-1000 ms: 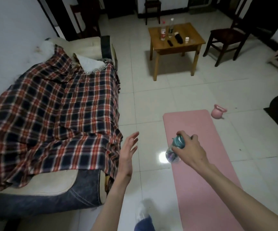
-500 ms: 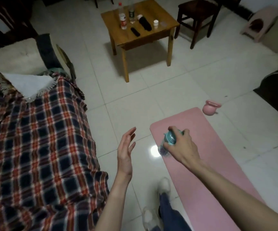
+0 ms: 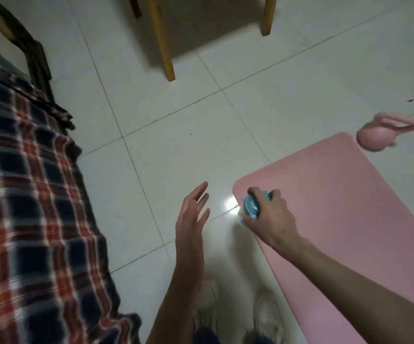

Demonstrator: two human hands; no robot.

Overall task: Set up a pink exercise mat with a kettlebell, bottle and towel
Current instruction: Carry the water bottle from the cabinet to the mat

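Note:
The pink exercise mat (image 3: 337,207) lies on the white tiled floor at the right. My right hand (image 3: 269,216) grips the teal-capped clear bottle (image 3: 250,206) from above, holding it low over the mat's near-left corner. A pink kettlebell (image 3: 384,134) stands on the floor just beyond the mat's far right corner. To the left of the bottle, my left hand (image 3: 192,217) hovers with fingers spread and nothing in it. No towel is in view.
A sofa under a red, white and navy plaid blanket (image 3: 27,207) fills the left side. The legs of a wooden table (image 3: 165,45) stand at the top. My white shoes (image 3: 266,316) are on the floor at the bottom.
The view has tilted down and moved forward, so the tabletop and the white cloth on the sofa are out of frame. My right hand has lowered the bottle toward the mat's corner.

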